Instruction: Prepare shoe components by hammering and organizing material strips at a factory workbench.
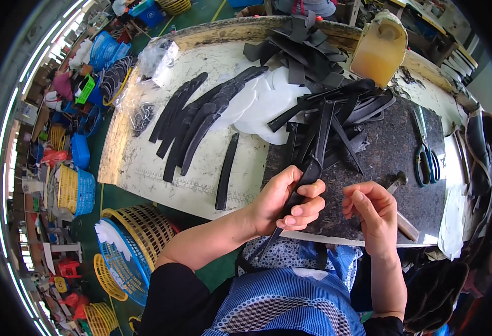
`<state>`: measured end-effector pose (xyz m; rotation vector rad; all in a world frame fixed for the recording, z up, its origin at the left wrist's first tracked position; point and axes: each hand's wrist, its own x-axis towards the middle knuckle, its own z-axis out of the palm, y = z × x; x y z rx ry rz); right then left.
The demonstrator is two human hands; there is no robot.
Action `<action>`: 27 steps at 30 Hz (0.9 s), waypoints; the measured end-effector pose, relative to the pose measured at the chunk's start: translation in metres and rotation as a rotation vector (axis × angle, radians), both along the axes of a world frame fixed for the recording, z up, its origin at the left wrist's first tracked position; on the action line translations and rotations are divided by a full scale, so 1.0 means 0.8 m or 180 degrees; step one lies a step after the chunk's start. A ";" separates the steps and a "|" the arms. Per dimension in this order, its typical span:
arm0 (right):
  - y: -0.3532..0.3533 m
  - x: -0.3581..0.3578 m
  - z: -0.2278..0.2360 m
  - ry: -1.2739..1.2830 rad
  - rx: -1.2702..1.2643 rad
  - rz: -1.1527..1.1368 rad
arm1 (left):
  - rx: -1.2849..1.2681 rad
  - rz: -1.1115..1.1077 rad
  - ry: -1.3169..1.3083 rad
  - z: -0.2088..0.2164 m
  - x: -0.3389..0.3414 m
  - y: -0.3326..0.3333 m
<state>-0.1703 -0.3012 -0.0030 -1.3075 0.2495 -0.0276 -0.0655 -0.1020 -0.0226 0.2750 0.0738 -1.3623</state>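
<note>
My left hand [288, 201] is wrapped round a long black leather-like strip [325, 131], which slants up toward the pile and has a tail hanging below my fist. My right hand [373, 215] is held beside it, apart from the strip, with fingers curled toward the thumb; whether anything small is pinched there is hidden. Beyond my hands, a tangled pile of black strips [363, 106] lies on a dark speckled slab [391, 145]. To the left, several curved black strips [198, 120] lie side by side, and a single strip [227, 171] sits apart, nearer me.
Blue-handled scissors [425, 151] and a hammer [405, 224] lie on the slab's right side. White rounded sheets [265, 106], flat black pieces [302, 50] and a yellowish block [379, 50] are farther back. Plastic baskets [136, 229] stand below the table's left edge.
</note>
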 end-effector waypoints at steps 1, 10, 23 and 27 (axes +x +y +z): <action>0.000 0.001 0.000 -0.0012 0.0018 0.0055 | -0.0001 -0.0023 -0.0001 -0.001 -0.001 0.000; 0.015 0.025 0.006 -0.0397 -0.0514 0.0089 | 0.0486 -0.0365 -0.0578 0.001 -0.016 -0.007; -0.067 -0.012 0.007 -0.0499 -0.3079 -0.0741 | 0.1331 0.0977 -0.2922 0.014 -0.031 -0.001; -0.121 -0.058 0.008 0.0105 -0.3778 -0.0796 | 0.1511 0.1190 -0.3302 0.011 -0.032 -0.004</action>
